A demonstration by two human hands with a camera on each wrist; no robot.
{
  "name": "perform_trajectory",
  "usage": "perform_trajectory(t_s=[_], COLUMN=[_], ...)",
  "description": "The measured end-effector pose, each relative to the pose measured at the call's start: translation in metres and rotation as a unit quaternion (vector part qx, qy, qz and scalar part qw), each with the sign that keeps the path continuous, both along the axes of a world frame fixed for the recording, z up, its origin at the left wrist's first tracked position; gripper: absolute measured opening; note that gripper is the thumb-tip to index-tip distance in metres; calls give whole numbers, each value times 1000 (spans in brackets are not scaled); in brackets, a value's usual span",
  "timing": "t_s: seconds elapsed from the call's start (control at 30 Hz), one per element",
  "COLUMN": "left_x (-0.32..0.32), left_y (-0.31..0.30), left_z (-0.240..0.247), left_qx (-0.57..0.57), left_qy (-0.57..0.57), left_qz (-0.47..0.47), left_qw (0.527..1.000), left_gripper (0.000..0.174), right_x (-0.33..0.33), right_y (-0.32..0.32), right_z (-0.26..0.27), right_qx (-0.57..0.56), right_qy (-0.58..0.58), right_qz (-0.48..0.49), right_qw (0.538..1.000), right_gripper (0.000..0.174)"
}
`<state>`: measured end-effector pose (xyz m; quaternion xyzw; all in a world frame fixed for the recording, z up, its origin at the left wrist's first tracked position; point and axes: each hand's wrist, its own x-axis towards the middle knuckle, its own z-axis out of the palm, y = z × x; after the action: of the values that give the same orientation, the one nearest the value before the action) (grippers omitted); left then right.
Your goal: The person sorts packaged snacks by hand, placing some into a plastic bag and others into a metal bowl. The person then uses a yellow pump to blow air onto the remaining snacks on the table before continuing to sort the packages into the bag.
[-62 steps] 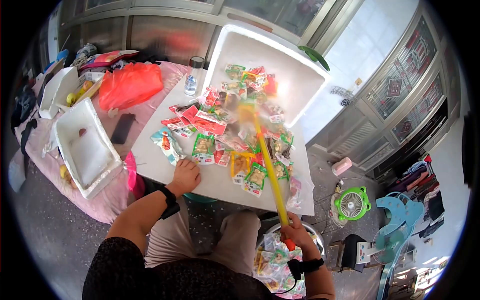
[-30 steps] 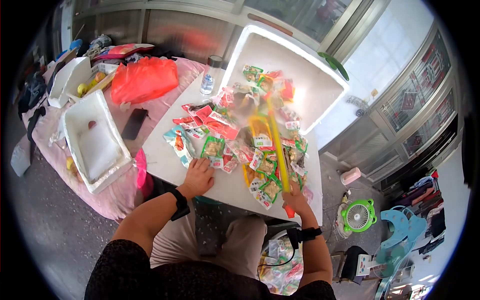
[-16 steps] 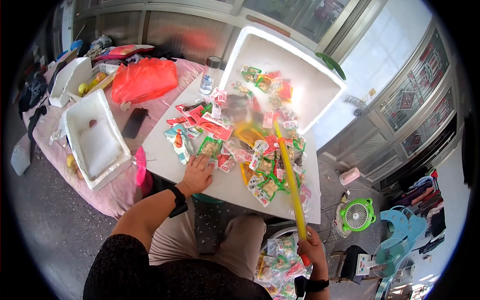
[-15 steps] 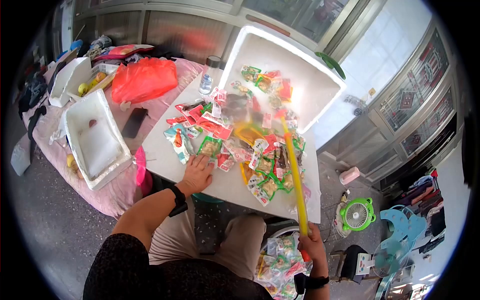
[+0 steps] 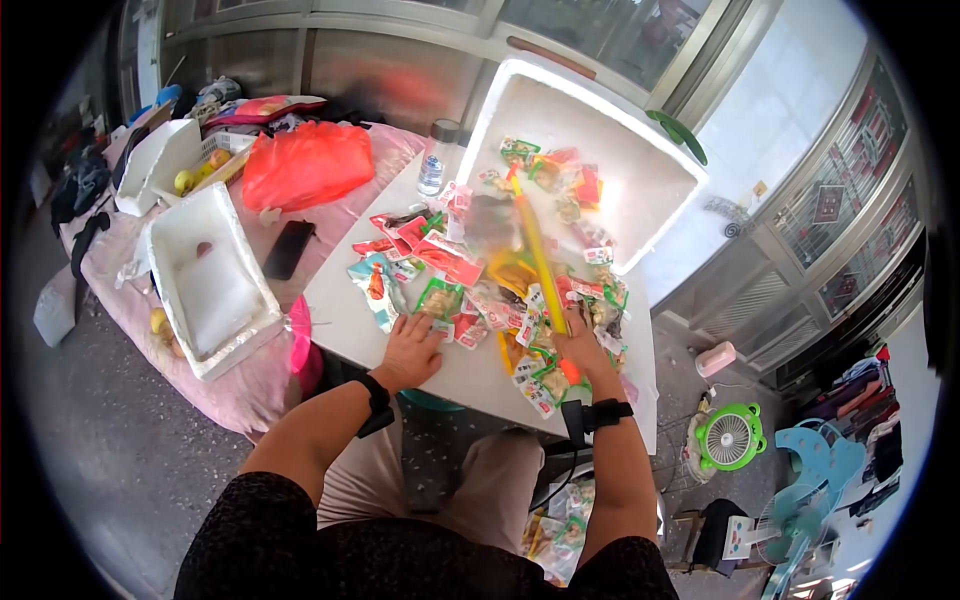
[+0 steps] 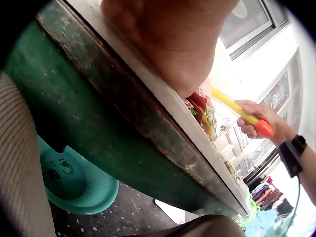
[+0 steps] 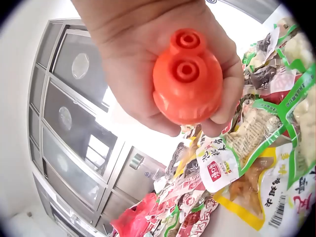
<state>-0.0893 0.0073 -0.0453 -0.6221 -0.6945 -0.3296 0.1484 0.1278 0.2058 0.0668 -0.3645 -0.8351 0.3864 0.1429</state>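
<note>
My right hand (image 5: 583, 350) is curled round the lower end of a long yellow stick (image 5: 541, 260). Its rounded orange end cap (image 7: 188, 81) pokes out of the fist in the right wrist view. The stick slants forward over a heap of small snack packets (image 5: 440, 257), and its orange far tip reaches the white foam box (image 5: 625, 175) lying on its side. My left hand (image 5: 412, 350) rests on the table with fingers extended, next to a green-edged packet (image 5: 440, 297) and a light blue packet (image 5: 378, 288).
A water bottle (image 5: 436, 160) stands at the back of the white table (image 5: 330, 290). To the left, a red plastic bag (image 5: 308, 165), a phone (image 5: 290, 250) and a foam tray (image 5: 215, 290) lie on a pink cover. Below stand a container of packets (image 5: 557, 530) and a teal basin (image 6: 101, 190).
My right hand first drew the stick back past the table's front edge, then pushed forward again, so the tip now lies farther into the foam box. My left hand stays on the table.
</note>
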Motion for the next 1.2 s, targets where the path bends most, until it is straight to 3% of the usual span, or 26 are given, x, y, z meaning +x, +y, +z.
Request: perform_trajectory(t_s=[0.07, 0.13, 0.17, 0.27, 0.37, 0.47, 0.57, 0.73, 0.8, 0.87, 0.93, 1.03, 1.2], left_x=[0, 1, 1, 1, 1, 4, 4, 4, 3, 4, 4, 2, 2], left_y=[1, 1, 1, 0, 0, -4, -2, -1, -1, -2, -2, 0, 1], left_z=[-1, -3, -2, -2, 0, 6, 10, 11, 10, 15, 16, 15, 17], left_qx=[0, -1, -2, -13, -1, -2, -16, -32, -26, -34, -37, -37, -48], left_qy=[4, 5, 6, 13, 20, 16, 19, 25, 22, 15, 11, 10, 5], left_qz=[5, 8, 9, 11, 10, 7, -1, -9, -10, -9, -6, -4, -6], left_qw=[1000, 1000, 1000, 1000, 1000, 1000, 1000, 999, 999, 999, 999, 999, 999], left_gripper=[34, 35, 35, 37, 39, 40, 42, 45, 46, 46, 46, 44, 42], right_x=[32, 55, 64, 103, 144, 167, 189, 127, 85, 52, 10, -31, -58], right_y=[-10, -41, -70, -106, -131, -163, -164, -92, -41, 25, 51, 99, 134], right_z=[-16, -5, 19, 21, 6, 32, 31, 29, 25, 4, 21, 18, 12], right_qx=[45, -21, -109, -173, -116, -244, -264, -111, 19, 294, 288, 356, 387], right_qy=[14, -4, -27, -60, -32, -1, 86, 70, 36, 37, -102, -188, -228], right_qz=[51, 40, 2, -29, -4, -32, -34, -99, -84, 17, -50, -39, -59], right_qw=[998, 999, 994, 983, 993, 969, 960, 986, 996, 955, 951, 914, 892], right_gripper=[44, 49, 52, 55, 58, 58, 58, 55, 56, 59, 53, 41, 30])
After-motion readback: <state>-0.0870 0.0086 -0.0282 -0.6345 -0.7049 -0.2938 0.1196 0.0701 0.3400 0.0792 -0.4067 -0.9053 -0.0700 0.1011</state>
